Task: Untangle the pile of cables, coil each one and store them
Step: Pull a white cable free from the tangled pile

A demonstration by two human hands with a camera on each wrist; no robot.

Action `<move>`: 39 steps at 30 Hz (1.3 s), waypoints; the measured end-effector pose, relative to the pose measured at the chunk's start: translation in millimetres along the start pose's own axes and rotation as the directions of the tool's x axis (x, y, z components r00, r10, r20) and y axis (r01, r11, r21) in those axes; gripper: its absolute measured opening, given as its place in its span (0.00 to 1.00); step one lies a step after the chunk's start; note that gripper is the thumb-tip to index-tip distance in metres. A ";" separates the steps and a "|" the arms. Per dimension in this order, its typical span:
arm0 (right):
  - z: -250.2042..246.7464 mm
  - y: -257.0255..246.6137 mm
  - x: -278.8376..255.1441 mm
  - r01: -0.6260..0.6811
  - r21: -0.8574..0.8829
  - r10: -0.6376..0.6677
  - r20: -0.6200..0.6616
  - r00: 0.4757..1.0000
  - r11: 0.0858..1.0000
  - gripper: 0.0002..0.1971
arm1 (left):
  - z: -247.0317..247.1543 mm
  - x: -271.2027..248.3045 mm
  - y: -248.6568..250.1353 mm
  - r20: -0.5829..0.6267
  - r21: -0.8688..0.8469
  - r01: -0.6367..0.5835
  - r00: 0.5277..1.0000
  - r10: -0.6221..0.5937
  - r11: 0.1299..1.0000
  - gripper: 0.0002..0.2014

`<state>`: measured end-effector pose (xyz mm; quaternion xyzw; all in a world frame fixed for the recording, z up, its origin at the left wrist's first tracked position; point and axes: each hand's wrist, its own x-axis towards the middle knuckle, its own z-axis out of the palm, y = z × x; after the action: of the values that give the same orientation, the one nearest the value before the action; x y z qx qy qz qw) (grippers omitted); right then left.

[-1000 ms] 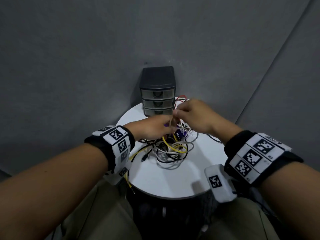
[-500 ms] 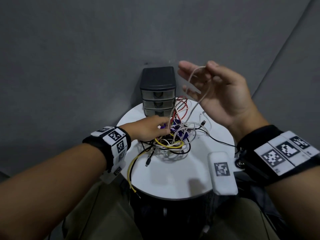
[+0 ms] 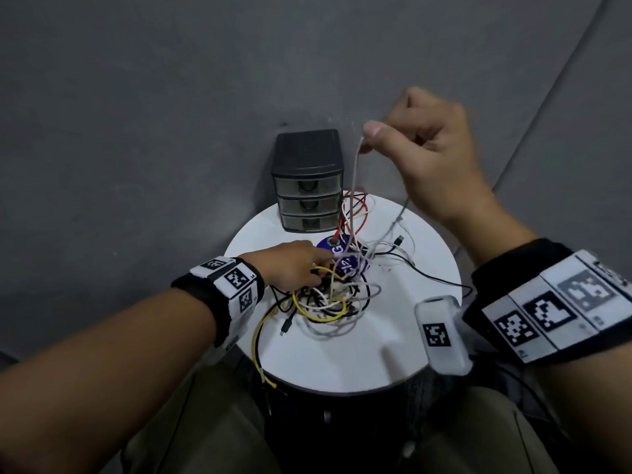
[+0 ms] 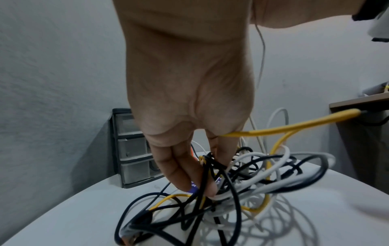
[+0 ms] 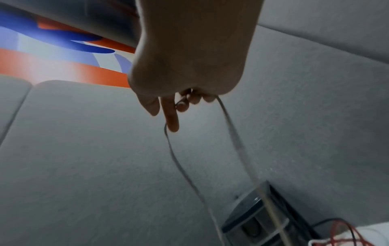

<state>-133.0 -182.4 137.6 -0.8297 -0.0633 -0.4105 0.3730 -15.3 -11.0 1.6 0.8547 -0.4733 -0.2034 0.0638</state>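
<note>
A tangle of black, white and yellow cables (image 3: 328, 299) lies in the middle of the round white table (image 3: 342, 357). My left hand (image 3: 319, 268) reaches into its far left side. In the left wrist view my left hand (image 4: 212, 179) pinches several strands of the pile (image 4: 252, 179) between fingers and thumb. My right hand (image 3: 367, 136) is raised above the table's far right and pinches a thin white cable (image 3: 355, 186) between thumb and forefinger. That cable hangs taut down into the pile. In the right wrist view two strands of the white cable (image 5: 183, 169) hang from my right hand (image 5: 168, 113).
A black three-drawer unit (image 3: 307, 159) stands at the table's far edge against the grey wall, all drawers closed. Red wire loops (image 3: 357, 206) lie to its right. A purple round tag (image 3: 337, 249) sits in the pile. A yellow cable (image 3: 258, 340) hangs over the front left edge.
My right hand has risen from the pile up and to the right, drawing the white cable out, and its fingers have closed into a pinch. My left hand stays on the pile.
</note>
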 end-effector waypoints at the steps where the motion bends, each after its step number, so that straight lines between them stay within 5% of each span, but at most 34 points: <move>1: -0.6 -1.0 -0.2 0.042 -0.069 -0.044 -0.034 0.998 0.997 0.15 | 1.7 1.1 -0.4 -0.010 -0.010 -0.005 1.000 0.005 1.000 0.03; 6: -2.7 6.2 -9.1 0.192 -0.325 -0.257 -0.169 0.952 0.926 0.15 | 1.8 4.3 -0.1 -0.034 -0.042 0.023 0.999 -0.024 0.999 0.03; 12: -8.2 8.8 -20.8 0.314 -0.431 -0.392 -0.103 0.914 0.846 0.16 | 4.2 5.9 -2.8 -0.003 -0.021 0.041 0.999 -0.041 0.999 0.02; 15: -4.5 12.9 -20.0 0.207 -0.311 -0.232 -0.046 0.972 0.928 0.17 | 4.3 6.2 -1.8 0.013 -0.074 -0.009 1.000 0.010 0.997 0.06; 18: 5.1 27.6 -24.9 -0.074 -0.211 0.110 0.164 0.980 0.975 0.20 | 5.0 6.5 1.7 0.044 -0.114 -0.081 0.995 0.086 0.990 0.09; 20: 13.7 40.8 -36.5 -0.223 -0.236 0.299 0.364 0.882 0.946 0.18 | 6.8 7.3 3.8 0.065 -0.127 -0.086 0.993 0.095 0.988 0.09; 23: 26.9 61.7 -62.0 -0.352 -0.318 0.475 0.593 0.650 0.880 0.06 | 9.9 7.6 4.7 0.066 -0.107 -0.058 0.996 0.065 0.993 0.07; 26: 33.8 79.6 -83.8 -0.393 -0.461 0.605 0.642 0.471 0.796 0.06 | 14.6 8.9 3.5 0.045 -0.135 -0.048 0.997 0.055 0.990 0.09; 30: 34.6 93.5 -97.6 -0.356 -0.620 0.714 0.574 0.401 0.699 0.06 | 22.8 11.0 -1.3 0.110 -0.191 -0.026 0.993 0.048 0.981 0.15; 33: 34.3 98.4 -102.2 -0.407 -0.583 0.711 0.589 0.385 0.703 0.13 | 22.7 14.7 -0.2 0.109 -0.205 -0.008 0.994 0.031 0.979 0.16; 39: 42.1 103.4 -107.2 -0.243 -0.667 0.709 0.671 0.216 0.705 0.15 | 21.8 22.6 0.8 0.107 -0.186 -0.031 0.993 0.052 0.982 0.17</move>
<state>-134.1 -206.4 -15.2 -0.9437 0.1035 0.2451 0.1963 -14.2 -28.5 -24.5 0.8224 -0.4732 -0.2921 0.1201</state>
